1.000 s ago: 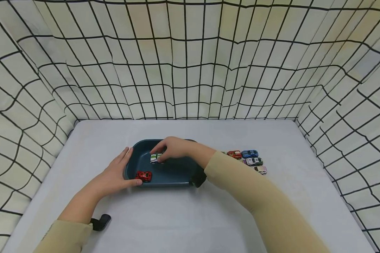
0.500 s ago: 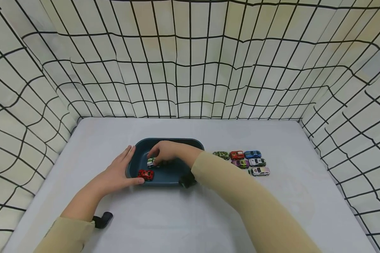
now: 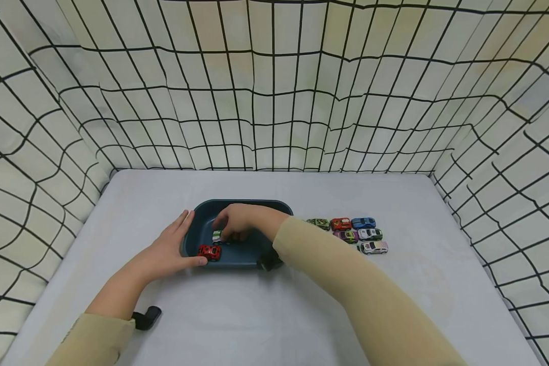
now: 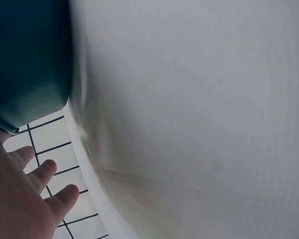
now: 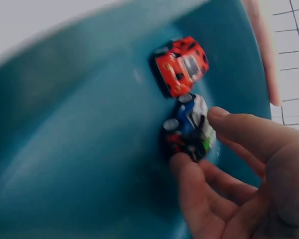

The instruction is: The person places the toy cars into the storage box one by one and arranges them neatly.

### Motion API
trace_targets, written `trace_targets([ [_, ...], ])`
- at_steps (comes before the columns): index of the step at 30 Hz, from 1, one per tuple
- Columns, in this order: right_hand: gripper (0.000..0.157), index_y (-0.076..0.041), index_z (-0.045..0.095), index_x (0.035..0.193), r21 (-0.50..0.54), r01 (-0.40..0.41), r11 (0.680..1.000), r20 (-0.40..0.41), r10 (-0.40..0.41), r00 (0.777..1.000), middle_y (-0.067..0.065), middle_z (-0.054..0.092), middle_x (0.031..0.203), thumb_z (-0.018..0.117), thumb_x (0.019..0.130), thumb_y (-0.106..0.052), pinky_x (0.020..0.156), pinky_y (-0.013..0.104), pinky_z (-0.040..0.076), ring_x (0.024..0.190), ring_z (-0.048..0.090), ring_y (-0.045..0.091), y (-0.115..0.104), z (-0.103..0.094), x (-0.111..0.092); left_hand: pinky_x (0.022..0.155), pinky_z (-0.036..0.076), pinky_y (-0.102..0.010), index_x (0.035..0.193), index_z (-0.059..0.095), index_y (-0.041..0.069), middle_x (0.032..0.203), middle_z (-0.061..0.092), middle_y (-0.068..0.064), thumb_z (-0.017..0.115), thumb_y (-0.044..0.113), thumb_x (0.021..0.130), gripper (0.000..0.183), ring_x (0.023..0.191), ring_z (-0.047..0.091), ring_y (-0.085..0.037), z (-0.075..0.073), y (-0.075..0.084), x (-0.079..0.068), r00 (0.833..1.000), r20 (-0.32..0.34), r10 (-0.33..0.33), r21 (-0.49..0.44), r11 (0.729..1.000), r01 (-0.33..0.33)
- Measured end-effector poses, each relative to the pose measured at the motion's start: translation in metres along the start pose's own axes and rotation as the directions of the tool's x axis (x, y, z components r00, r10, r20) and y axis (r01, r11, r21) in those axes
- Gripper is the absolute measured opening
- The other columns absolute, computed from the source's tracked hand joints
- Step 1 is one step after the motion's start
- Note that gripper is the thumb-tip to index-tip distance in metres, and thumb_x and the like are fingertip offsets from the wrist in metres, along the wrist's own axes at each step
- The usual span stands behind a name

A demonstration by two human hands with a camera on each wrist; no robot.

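OK, right hand point(image 3: 239, 219) is inside the tub point(image 3: 242, 257), pinching the white car point(image 5: 195, 127). Grip is narrow: fingertips parted only by the car's body, one tip on its white side, another at its lower end in the right wrist view. White car sits between these tips, ahead of the palm, wheels facing that camera. Can't tell whether it rests on the tub floor or hangs just above it.

Handling, my guess: light, stiff, not fragile; glossy shell, so a bit slippery; wheels probably roll if it's pushed lengthwise. Best hold looks like both flanks of the body, tips off the wheels.

Red car point(image 5: 181, 68) lies just beside white car, in the tub's near-left corner; touching or not, can't tell. Left hand point(image 3: 166, 251) is spread at the tub's left end, fingers straight along the outside, thumb at the near rim by red car; no car in it. How hard it presses, can't tell.

Other cars point(image 3: 370, 234), at least six, stand close together on the table point(image 3: 256, 310), right of the tub, partly behind the right sleeve point(image 3: 329, 272).
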State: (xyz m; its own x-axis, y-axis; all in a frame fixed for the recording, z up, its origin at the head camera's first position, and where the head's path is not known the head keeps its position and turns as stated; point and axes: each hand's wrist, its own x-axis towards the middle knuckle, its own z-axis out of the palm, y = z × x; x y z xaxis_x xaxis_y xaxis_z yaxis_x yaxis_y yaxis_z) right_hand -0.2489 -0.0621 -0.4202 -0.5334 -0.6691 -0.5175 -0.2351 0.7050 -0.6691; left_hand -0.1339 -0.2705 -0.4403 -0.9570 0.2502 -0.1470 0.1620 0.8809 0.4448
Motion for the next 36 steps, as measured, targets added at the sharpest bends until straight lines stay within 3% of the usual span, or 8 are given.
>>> trace_targets([
  [5,0.039,-0.017,0.065,0.133,0.046,-0.048,0.998,-0.001,0.048,0.999,0.003,0.064,0.114,0.069,0.094,-0.013,0.065,0.03,0.059,0.083,0.068,0.019,0.002,-0.008,-0.005,0.105,0.025,-0.073,0.16,0.0,0.009,0.163,0.005,-0.025,0.072,0.065,0.078,0.123,0.144,0.013,-0.053,0.002,-0.002,0.001,1.0,0.0,-0.008,0.002,1.0,0.008],
  [11,0.034,-0.017,0.068,0.129,0.077,-0.073,0.994,-0.002,0.073,0.997,0.002,0.065,0.108,0.067,0.095,-0.01,0.064,0.03,0.059,0.082,0.067,0.02,0.008,-0.01,-0.005,0.105,0.025,-0.073,0.16,0.0,0.009,0.163,0.005,-0.025,0.073,0.065,0.078,0.124,0.144,0.013,-0.053,0.002,0.0,0.0,1.0,0.001,-0.014,0.0,1.0,0.014],
  [23,0.033,-0.018,0.069,0.128,0.092,-0.04,0.995,0.026,0.038,0.999,0.001,0.065,0.109,0.067,0.096,-0.011,0.066,0.031,0.059,0.082,0.067,0.02,0.011,-0.007,-0.002,0.105,0.026,-0.074,0.16,-0.002,0.01,0.163,0.004,-0.025,0.074,0.063,0.079,0.123,0.144,0.012,-0.053,0.001,0.002,-0.001,1.0,0.006,-0.002,-0.009,1.0,0.002],
  [36,0.038,-0.019,0.065,0.134,0.033,-0.008,0.999,0.039,0.007,0.999,0.0,0.064,0.118,0.066,0.097,-0.013,0.066,0.03,0.059,0.082,0.068,0.018,0.001,-0.003,0.0,0.105,0.026,-0.073,0.16,-0.001,0.009,0.163,0.004,-0.025,0.074,0.062,0.079,0.123,0.144,0.013,-0.053,-0.001,0.003,0.0,1.0,0.007,-0.007,-0.01,1.0,0.007],
])
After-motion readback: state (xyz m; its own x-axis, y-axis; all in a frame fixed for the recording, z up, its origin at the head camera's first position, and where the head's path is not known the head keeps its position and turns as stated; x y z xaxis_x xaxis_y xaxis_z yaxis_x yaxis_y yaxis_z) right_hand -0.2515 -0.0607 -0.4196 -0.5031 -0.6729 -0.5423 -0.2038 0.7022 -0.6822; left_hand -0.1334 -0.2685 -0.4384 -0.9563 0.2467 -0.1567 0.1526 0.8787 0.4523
